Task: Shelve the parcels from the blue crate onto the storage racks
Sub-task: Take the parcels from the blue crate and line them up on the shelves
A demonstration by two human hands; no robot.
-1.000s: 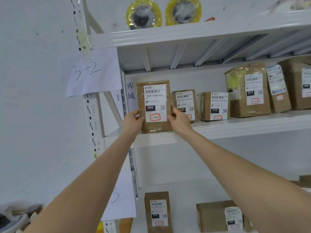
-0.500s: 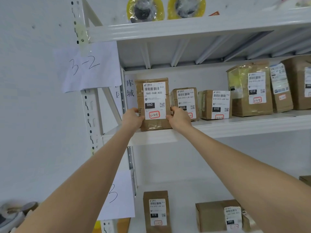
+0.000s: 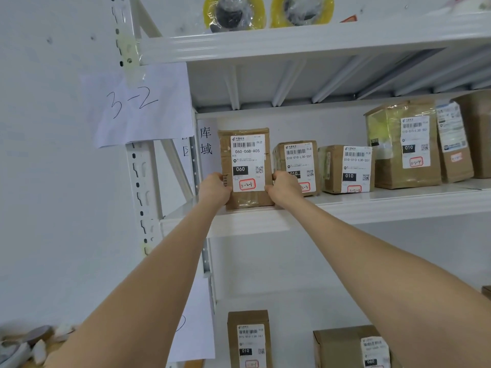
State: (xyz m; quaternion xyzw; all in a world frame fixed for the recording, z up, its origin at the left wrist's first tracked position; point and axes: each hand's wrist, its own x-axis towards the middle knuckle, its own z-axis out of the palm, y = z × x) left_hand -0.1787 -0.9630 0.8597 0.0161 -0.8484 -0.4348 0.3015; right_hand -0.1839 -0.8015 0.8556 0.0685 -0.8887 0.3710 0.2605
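A brown parcel point(image 3: 247, 155) with a white label reading 060 stands upright at the left end of the middle shelf point(image 3: 345, 211) of the white storage rack. My left hand point(image 3: 214, 189) grips its lower left edge. On the lower right edge my right hand point(image 3: 283, 188) holds it, fingers curled round the side. The parcel's bottom rests on the shelf board. The blue crate is out of view.
Right of it stand two small parcels point(image 3: 299, 166) point(image 3: 345, 168) and larger ones point(image 3: 403, 144). Tape rolls point(image 3: 233, 11) sit on the top shelf. A paper sign marked 3-2 point(image 3: 138, 104) hangs on the rack post. More parcels point(image 3: 248, 338) stand on the shelf below.
The parcel has been slid a little deeper onto the shelf, with both hands staying on its lower edges. The camera has tilted slightly.
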